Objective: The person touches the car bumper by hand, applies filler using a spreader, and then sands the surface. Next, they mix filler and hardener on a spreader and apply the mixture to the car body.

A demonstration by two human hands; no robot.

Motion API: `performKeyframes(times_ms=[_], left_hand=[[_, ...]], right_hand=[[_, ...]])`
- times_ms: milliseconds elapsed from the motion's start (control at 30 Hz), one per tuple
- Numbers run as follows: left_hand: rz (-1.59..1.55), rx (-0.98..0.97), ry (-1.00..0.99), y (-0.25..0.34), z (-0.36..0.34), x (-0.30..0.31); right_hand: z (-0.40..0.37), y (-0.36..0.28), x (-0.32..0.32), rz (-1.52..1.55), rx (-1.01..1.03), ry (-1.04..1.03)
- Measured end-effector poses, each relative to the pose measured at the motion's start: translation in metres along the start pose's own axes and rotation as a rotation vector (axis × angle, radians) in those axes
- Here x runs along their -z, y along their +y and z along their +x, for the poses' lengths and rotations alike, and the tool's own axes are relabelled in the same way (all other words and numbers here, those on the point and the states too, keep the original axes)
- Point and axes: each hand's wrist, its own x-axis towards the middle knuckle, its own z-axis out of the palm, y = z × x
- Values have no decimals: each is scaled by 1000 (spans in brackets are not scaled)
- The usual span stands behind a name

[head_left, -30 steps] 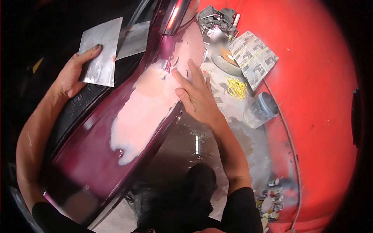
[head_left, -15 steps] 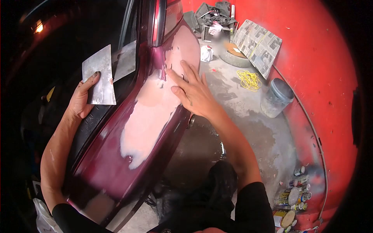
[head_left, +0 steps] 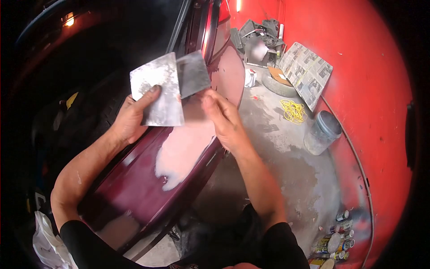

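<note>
My left hand point(head_left: 132, 116) is closed on a stiff, smudged light-grey sheet point(head_left: 163, 105), its thumb pressed on the face. Behind this sheet sticks out a darker grey sheet point(head_left: 193, 74); whether the two are joined is hidden. My right hand point(head_left: 224, 121) is slightly blurred, its fingers curled close to the darker sheet's lower right corner. I cannot make out whether it grips anything. Below both hands runs a maroon car body panel point(head_left: 127, 177), with a wide pale pink filler patch point(head_left: 186, 150) bordered by whitish edges.
At right, a lidded bucket point(head_left: 322, 132) stands by a red wall point(head_left: 371, 98) with a hose point(head_left: 358, 166) along it. Yellow cord point(head_left: 293, 111), a tire point(head_left: 280, 86) and a newspaper-covered panel point(head_left: 307, 71) are farther back. Several cans point(head_left: 333, 242) sit at lower right.
My right hand has left the pink patch and moved up beside the sheets, its spread fingers now curled. My left hand has brought the sheets rightward, over the panel. The view has shifted.
</note>
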Motion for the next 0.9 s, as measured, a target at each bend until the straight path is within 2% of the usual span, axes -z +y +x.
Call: performKeyframes(times_ms=[67, 167, 267, 333, 367, 467, 500, 633, 733, 833, 900], left_hand=[[5, -3, -10, -6, -5, -5], [105, -95, -31, -11, -10, -12], [118, -162, -39, -11, -11, -14], [138, -199, -6, -6, -9, -14], [199, -232, 22, -4, -9, -16], [347, -289, 88, 2, -15, -24], [381, -282, 92, 2, -17, -25], [473, -304, 135, 3, -19, -29], [583, -324, 168, 0, -20, -21], [534, -304, 196, -6, -14, -12], [517, -377, 233, -6, -10, -11]], right_hand=[[3, -2, -14, 322, -91, 11], [8, -23, -32, 706, -142, 175], [13, -28, -10, 745, -4, 452], [4, -35, 16, 125, 177, 468], [-6, -60, 11, -257, 174, 550], [-15, -53, 24, -1089, 700, 208], [-19, -52, 22, -1254, 710, 157], [-20, -56, 10, -1386, 731, 81], [-20, -56, 5, -1326, 677, 34], [-21, -50, 3, -1130, 624, -83], [-28, -57, -5, -1165, 598, -149]])
